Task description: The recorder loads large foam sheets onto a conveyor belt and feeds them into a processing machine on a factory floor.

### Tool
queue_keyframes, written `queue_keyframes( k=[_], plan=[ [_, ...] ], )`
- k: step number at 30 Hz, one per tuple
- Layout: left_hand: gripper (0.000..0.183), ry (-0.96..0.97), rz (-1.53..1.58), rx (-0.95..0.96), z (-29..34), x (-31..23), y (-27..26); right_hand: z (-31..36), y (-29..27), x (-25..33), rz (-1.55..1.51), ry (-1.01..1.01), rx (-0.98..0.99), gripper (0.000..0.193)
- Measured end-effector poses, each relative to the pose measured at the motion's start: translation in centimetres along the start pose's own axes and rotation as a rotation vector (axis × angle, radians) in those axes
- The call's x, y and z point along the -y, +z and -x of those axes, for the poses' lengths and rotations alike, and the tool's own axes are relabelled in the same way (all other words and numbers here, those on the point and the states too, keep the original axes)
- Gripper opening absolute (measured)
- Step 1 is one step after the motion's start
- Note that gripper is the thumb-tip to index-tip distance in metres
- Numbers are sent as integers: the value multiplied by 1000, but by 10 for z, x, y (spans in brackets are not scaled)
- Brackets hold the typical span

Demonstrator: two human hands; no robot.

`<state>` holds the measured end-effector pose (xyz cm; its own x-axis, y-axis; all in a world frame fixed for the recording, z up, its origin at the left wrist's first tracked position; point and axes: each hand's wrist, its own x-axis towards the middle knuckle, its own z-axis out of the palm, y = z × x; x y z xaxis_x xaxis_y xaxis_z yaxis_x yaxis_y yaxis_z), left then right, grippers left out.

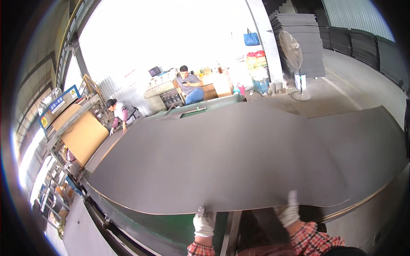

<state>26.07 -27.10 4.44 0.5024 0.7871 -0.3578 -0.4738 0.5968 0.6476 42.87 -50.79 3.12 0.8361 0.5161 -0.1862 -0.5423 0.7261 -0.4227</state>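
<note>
A large dark grey sheet (222, 158) with a thin tan edge spreads in front of me and bulges upward in its middle. My left hand (204, 222), in a white knitted glove, pinches its near edge, thumb on top and the other fingers hidden beneath. Farther right, my right hand (288, 213), gloved alike and slightly blurred, grips the same edge with its thumb lying on the sheet. Under the right part of the raised sheet lies another dark sheet (367, 141), with a tan layer along its rim.
A green conveyor bed (171, 228) runs beneath the sheet. At far left, a co-worker (117, 113) bends by a machine with a tan roll (85, 136). Another person (190, 87) sits behind. A standing fan (292, 51) and stacked dark sheets (305, 42) are at back right.
</note>
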Motion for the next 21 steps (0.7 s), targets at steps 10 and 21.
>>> queue_keyframes(
  k=[10, 21],
  plan=[
    [17, 46, -42, -205, -117, -7, -58, -14, -60, 51, 53, -79, -218, 41],
    [9, 43, -174, -373, -130, -27, -67, -31, -154, 131, 826, -628, -486, 61]
  ],
)
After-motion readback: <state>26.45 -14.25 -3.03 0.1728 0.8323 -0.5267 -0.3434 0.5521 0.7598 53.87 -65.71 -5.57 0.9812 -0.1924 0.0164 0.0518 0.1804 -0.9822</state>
